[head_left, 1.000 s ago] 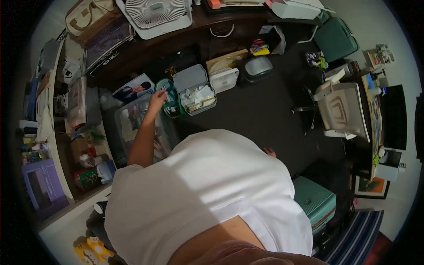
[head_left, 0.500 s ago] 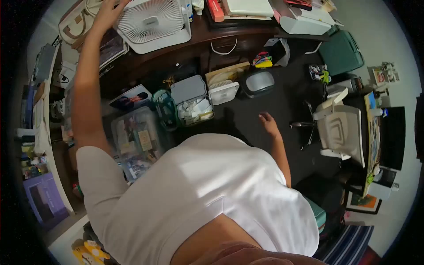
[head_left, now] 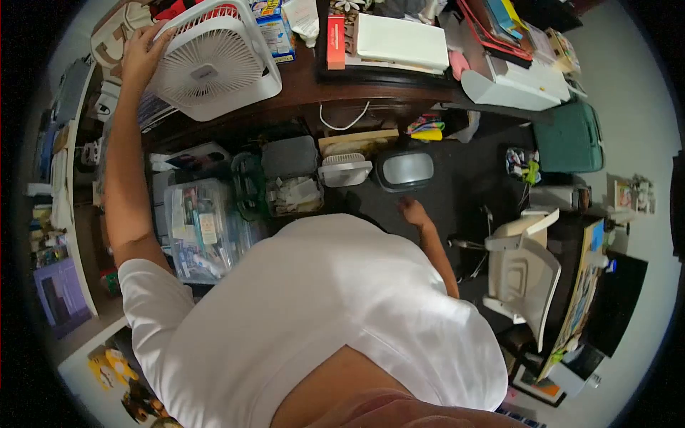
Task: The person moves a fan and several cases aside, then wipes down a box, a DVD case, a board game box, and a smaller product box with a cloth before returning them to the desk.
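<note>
My left hand (head_left: 145,53) is at the upper left, its fingers bent over the top left edge of a white box fan (head_left: 207,71). The fan stands on the dark wooden desk (head_left: 300,93), tilted in view. My right hand (head_left: 412,212) hangs low over the dark floor, near a grey lidded container (head_left: 405,171) and touching nothing; its fingers are partly curled and small in view. Left of the fan is a cream bag (head_left: 107,43). A blue box (head_left: 275,32) stands just right of the fan.
Below the desk are a clear bin of supplies (head_left: 203,228), an open bin of packets (head_left: 294,194) and a white basket (head_left: 345,171). A beige chair (head_left: 524,264) and a green suitcase (head_left: 569,139) are at the right. Shelves line the left.
The view has shifted and turned. The fan now appears further left and more tilted, with my left hand at its edge. My right hand appears lower and further left.
</note>
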